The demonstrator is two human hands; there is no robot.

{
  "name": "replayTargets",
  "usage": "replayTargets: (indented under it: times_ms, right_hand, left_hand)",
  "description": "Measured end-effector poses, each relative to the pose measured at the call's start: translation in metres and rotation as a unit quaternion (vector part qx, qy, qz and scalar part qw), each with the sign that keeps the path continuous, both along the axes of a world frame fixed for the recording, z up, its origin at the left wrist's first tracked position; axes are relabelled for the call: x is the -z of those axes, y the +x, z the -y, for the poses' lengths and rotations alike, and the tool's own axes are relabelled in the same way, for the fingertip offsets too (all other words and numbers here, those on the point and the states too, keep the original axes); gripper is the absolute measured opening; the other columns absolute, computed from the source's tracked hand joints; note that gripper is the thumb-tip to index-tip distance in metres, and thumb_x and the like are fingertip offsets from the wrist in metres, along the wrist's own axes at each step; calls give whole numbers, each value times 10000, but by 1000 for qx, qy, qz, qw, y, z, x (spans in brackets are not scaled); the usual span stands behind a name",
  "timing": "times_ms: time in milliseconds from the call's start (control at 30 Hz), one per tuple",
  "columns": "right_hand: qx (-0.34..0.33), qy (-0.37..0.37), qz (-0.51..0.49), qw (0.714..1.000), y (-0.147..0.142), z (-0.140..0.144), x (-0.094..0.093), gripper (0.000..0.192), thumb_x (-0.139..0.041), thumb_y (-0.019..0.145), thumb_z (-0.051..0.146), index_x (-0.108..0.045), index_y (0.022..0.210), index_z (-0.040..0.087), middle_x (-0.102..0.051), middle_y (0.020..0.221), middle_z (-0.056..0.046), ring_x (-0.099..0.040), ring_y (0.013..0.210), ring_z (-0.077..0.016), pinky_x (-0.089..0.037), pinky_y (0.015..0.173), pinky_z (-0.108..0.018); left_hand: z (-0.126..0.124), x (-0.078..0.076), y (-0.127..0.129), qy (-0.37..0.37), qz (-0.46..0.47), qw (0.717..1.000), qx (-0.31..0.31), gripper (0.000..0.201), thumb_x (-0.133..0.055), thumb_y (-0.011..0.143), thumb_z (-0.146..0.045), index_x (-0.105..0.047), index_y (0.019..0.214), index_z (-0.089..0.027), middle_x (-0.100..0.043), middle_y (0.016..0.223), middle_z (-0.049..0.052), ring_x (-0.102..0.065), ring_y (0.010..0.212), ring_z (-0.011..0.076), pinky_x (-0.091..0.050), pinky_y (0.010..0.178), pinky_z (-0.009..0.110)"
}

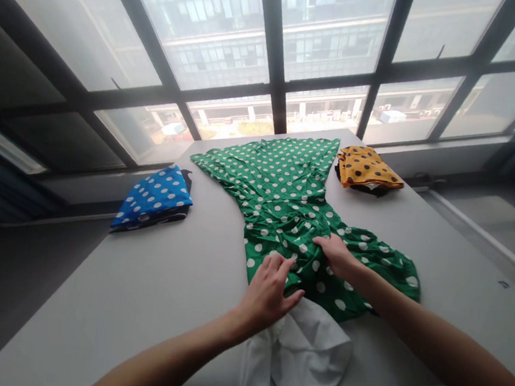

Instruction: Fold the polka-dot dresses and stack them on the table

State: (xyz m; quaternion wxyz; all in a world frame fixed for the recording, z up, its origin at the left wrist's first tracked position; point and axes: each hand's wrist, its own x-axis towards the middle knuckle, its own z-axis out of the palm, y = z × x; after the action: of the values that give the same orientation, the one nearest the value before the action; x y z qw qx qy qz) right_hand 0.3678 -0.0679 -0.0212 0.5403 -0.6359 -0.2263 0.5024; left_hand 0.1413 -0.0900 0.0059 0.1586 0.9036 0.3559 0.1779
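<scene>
Green dress point(286, 184) with white dots lies spread flat mid-counter, skirt end fanned toward the window, bodice end near the person, rumpled and bunched at the waist. White collar point(309, 352) sits at the near end, partly hanging toward the counter point(441, 237) edge. Left hand point(268, 292) rests on the bunched fabric just above the collar, fingers point(277, 266) bent and pressing down, thumb tucked under a fold at the collar seam; looks like a light pinch on the cloth, not a full grip. Right hand point(336, 253) lies flat on the waist area, fingers together and extended, palm down, holding nothing, just pressing. Hands are close, a little apart, both on the dress. To do this smoothing step well, judging from the wrinkles: keep one hand as anchor, sweep the other outward from the centre toward the side seam, flatten the gathered waist before touching sleeves, keep the collar from sliding off the edge. Right sleeve part point(392, 268) lies crumpled beside the right forearm. Further out: blue dotted garment point(153, 197) folded at the left counter edge, yellow dotted garment point(366, 166) folded at the far right, both well apart from the dress, though yellow is near the skirt hem. Windows point(273, 47) behind.
</scene>
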Motion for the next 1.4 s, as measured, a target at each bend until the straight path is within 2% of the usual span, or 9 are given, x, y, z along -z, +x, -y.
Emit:
replayTargets:
  times_ms: [133,233,333,567,767,933,1100,1200,1400]
  right_hand:
    - [40,77,1,996,-4,-1,-19,227,-745,757,273,-645,959,239,-752,927,-4,-709,874,-187,-599,795,-286]
    - [52,153,-35,986,4,5,-45,280,-747,766,292,-666,1027,232,-767,976,-24,-726,962,-222,-606,903,-351]
    - [67,195,-62,977,18,14,-69,311,-755,760,306,-679,1050,224,-775,962,-29,-738,957,-252,-623,884,-400]
    - [117,215,8,969,59,49,-84,395,-809,762,355,-676,1113,234,-776,999,-21,-740,984,-262,-622,886,-388]
    - [149,121,36,981,95,82,-40,391,-781,709,204,-658,1080,231,-749,982,-36,-737,861,-239,-646,706,-334]
    - [168,-11,12,986,107,93,-3,396,-716,672,87,-619,1034,215,-714,913,-30,-698,709,-199,-599,518,-288]
    - [179,41,-41,982,114,82,-5,401,-751,714,174,-634,1096,211,-722,959,-38,-690,733,-186,-620,574,-293]
    - [217,56,-35,974,118,67,-9,554,-765,680,186,-627,1216,213,-711,893,-21,-654,659,-166,-551,494,-240]
    - [213,152,113,959,128,64,-27,784,-775,677,254,-587,1435,188,-617,661,55,-530,531,-120,-445,474,-206]
  left_hand:
    - [12,16,10,73,-50,996,-1,886,-596,898,-148,-190,1680,-236,-513,1414,167,-523,1241,348,-488,1065,505]
    - [10,20,4,117,-68,991,-21,1041,-395,838,55,103,1692,-271,-491,1446,159,-531,1239,314,-470,1098,501]
    - [8,21,-11,118,-89,988,-35,1122,-369,783,88,192,1669,-309,-483,1427,144,-526,1240,310,-488,1089,510]
    - [22,5,-33,53,-65,996,-14,1035,-390,786,36,-132,1694,-391,-555,1337,102,-614,1185,280,-597,947,383]
    - [39,-24,-17,-11,-116,993,35,859,-501,814,-54,-400,1605,-375,-621,1295,90,-694,1057,264,-611,843,324]
    - [53,-35,1,-64,-250,964,65,880,-455,766,38,-425,1584,-284,-580,1388,101,-676,1133,225,-586,920,303]
    - [54,-35,-2,-75,-248,962,86,819,-472,782,31,-466,1536,-290,-570,1398,86,-701,1073,196,-582,909,278]
    - [50,-37,-7,-51,-199,974,92,702,-489,818,-2,-539,1458,-288,-603,1321,67,-724,962,182,-591,859,272]
    - [41,-46,-11,45,-88,990,99,476,-481,900,-44,-637,1289,-269,-647,1131,43,-689,692,130,-564,652,224]
